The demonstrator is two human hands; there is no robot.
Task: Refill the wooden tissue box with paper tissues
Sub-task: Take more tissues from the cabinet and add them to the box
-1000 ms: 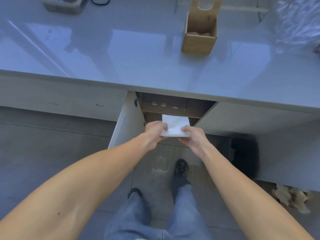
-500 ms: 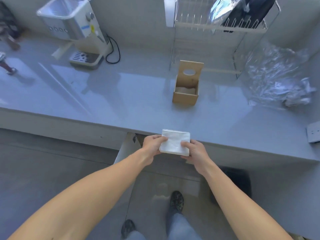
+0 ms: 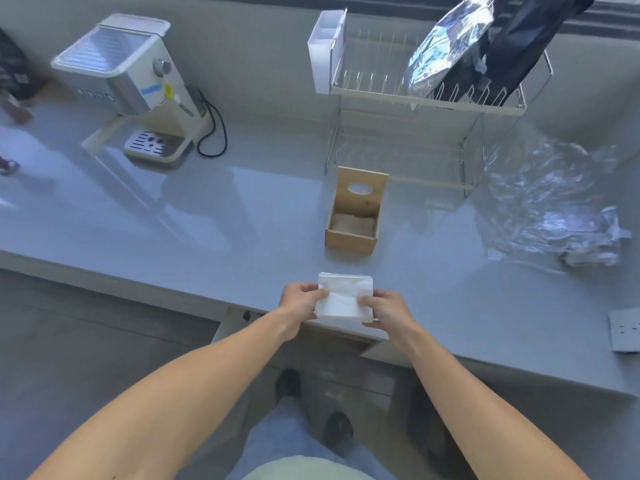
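A white stack of paper tissues (image 3: 344, 296) is held over the near edge of the grey countertop (image 3: 173, 216). My left hand (image 3: 300, 299) grips its left side and my right hand (image 3: 383, 306) grips its right side. Beyond it, in the middle of the counter, stands the wooden tissue box (image 3: 353, 220). Its lid with an oval slot (image 3: 360, 188) is raised upright at the back. A few tissues lie low inside the box.
A coffee machine (image 3: 128, 84) with a black cord stands at the back left. A wire dish rack (image 3: 426, 109) holding foil and dark bags rises behind the box. Crumpled clear plastic (image 3: 554, 206) lies at the right. A cabinet door (image 3: 225, 323) is open below the counter edge.
Both hands lifted the tissue stack out of the cabinet under the counter and up over the counter's near edge. The view rose from the floor toward the countertop.
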